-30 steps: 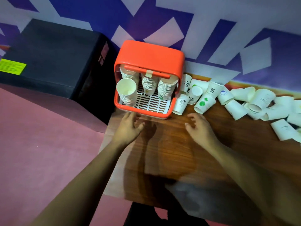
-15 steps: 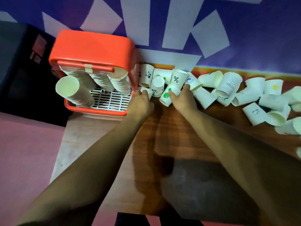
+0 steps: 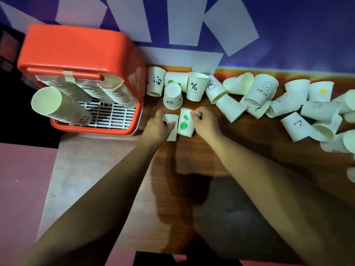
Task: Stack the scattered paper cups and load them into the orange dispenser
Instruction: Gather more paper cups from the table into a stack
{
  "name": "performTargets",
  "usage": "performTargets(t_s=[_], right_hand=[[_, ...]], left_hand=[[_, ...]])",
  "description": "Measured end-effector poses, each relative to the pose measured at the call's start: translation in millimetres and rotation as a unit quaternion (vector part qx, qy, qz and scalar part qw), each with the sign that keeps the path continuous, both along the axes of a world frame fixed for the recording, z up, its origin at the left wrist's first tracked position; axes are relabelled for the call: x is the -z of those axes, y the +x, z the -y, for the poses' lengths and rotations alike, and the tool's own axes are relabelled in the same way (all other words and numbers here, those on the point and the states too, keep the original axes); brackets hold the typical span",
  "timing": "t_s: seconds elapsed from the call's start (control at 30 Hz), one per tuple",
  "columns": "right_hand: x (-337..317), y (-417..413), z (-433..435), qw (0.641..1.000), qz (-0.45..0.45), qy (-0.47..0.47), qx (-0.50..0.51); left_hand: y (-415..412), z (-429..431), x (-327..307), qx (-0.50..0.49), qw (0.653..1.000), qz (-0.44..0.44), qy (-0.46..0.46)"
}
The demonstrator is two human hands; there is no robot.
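The orange dispenser point(image 3: 80, 54) stands at the table's far left, with three stacks of paper cups leaning out over its white grille; the left stack point(image 3: 59, 107) sticks out furthest. My left hand point(image 3: 156, 128) grips a white cup point(image 3: 172, 127) just right of the dispenser. My right hand point(image 3: 206, 123) pinches the rim of a cup with green dots point(image 3: 185, 123) right beside it. The two cups touch. Loose cups lie behind them: a panda cup point(image 3: 156, 81), an upturned cup point(image 3: 172, 96) and a "%" cup point(image 3: 196, 87).
Several more white cups lie scattered along the wooden table point(image 3: 119, 189) to the right, among them a "HELLO" cup point(image 3: 262, 89). A purple and white wall point(image 3: 288, 35) backs the table. A dark box edge point(image 3: 7, 52) sits left of the dispenser; pink floor point(image 3: 21, 189) lies below.
Both hands reached forward from the bare table to the cups beside the dispenser. The left took hold of a white cup, and the right took the green-dot cup and drew it nearer.
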State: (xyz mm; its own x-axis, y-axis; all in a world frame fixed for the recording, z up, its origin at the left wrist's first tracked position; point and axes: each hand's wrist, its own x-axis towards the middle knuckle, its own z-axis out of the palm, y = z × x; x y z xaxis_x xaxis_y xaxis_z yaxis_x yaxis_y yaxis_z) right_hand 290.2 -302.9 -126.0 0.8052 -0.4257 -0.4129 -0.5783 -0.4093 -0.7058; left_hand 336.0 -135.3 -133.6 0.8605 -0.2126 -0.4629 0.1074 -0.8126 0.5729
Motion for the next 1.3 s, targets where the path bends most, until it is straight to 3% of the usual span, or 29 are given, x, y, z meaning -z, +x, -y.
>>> performTargets(t_s=[0.17, 0.4, 0.57, 0.7, 0.9, 1.03, 1.1, 1.2, 1.3], right_hand=[[-16, -28, 14, 0.999, 0.026, 0.041, 0.001], [-53, -86, 48, 0.989, 0.108, 0.039, 0.088], [-69, -108, 62, 0.986, 0.132, 0.070, 0.079], [-73, -110, 42, 0.983, 0.159, 0.084, 0.026], [-53, -106, 20, 0.992, 0.099, -0.025, -0.078], [-34, -107, 11, 0.974, 0.083, -0.146, -0.151], [-27, -108, 12, 0.970, 0.063, -0.163, -0.169], [-27, -103, 22, 0.984, 0.049, -0.126, -0.116], [-30, -91, 47, 0.989, 0.045, -0.131, 0.052]], left_hand=[[-32, -18, -2, -0.072, 0.985, -0.048, -0.147], [-72, -13, 4, 0.054, 0.973, -0.052, -0.218], [-84, 18, 3, 0.095, 0.965, -0.051, -0.239], [-72, 14, 8, 0.147, 0.972, -0.038, -0.180], [-27, -13, -10, 0.042, 0.994, 0.075, -0.071], [10, 5, -32, 0.023, 0.985, 0.157, -0.064], [24, 20, -37, 0.027, 0.977, 0.198, -0.069], [41, 40, -39, 0.070, 0.977, 0.200, -0.040], [52, 48, -33, 0.141, 0.967, 0.208, 0.033]])
